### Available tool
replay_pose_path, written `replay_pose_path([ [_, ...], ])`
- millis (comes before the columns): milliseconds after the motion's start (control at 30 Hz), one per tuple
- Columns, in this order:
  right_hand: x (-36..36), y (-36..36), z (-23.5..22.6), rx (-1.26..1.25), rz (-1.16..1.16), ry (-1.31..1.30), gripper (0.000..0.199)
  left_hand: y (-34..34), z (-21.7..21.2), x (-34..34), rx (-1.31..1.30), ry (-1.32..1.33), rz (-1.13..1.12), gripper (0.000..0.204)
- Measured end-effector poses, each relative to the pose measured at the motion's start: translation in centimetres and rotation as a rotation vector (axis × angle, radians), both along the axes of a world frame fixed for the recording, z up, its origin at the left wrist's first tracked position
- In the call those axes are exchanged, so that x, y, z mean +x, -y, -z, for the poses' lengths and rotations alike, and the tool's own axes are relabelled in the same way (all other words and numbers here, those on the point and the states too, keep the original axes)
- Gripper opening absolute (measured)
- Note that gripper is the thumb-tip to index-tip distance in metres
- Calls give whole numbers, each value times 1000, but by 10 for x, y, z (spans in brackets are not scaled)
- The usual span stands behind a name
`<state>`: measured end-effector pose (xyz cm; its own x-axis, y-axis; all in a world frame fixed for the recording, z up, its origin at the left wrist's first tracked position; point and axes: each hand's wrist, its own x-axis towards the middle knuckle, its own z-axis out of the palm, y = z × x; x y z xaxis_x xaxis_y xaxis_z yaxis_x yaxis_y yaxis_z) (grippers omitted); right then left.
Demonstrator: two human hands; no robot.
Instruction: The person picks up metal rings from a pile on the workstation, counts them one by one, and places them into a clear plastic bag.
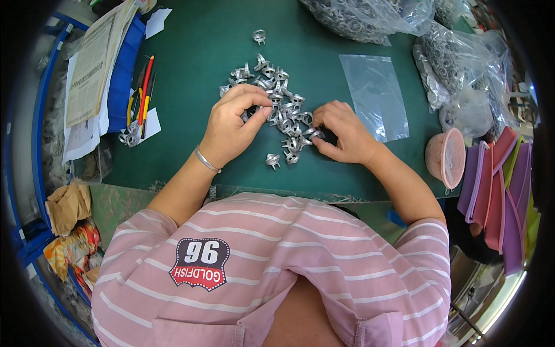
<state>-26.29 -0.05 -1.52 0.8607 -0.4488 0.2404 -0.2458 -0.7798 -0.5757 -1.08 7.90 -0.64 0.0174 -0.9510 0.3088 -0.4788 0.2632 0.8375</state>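
Note:
A loose pile of small silver metal rings (287, 124) with short prongs lies on the green tabletop (202, 52). My left hand (234, 122) reaches over the pile's left side, its thumb and forefinger pinched together at the rings; what sits between the tips is mostly hidden. On the right side, my right hand (346, 134) has thumb and fingers closed around one metal ring (316, 133) at the pile's edge. A lone ring (259, 37) stands apart at the far end, and another ring (273, 161) lies on the near side.
A flat clear plastic bag (377, 98) lies right of my right hand. Bulging bags of metal parts (451, 69) fill the far right, above a pink mesh basket (444, 157). At left are a blue bin (126, 75) with papers, a red pen (148, 75) and yellow-handled pliers (132, 107).

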Motion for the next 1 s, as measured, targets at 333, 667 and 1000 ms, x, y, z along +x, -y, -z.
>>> replay_pose_path([
  [333,7,-3,0,-218,-86,-72,32,-3,0,1,17,-6,-8,9],
  [667,8,3,16,-330,-39,29,32,-5,-1,2,9,5,-13,8],
  [1000,3,-6,-14,-213,-107,-86,42,-6,1,5,-2,14,-17,9],
])
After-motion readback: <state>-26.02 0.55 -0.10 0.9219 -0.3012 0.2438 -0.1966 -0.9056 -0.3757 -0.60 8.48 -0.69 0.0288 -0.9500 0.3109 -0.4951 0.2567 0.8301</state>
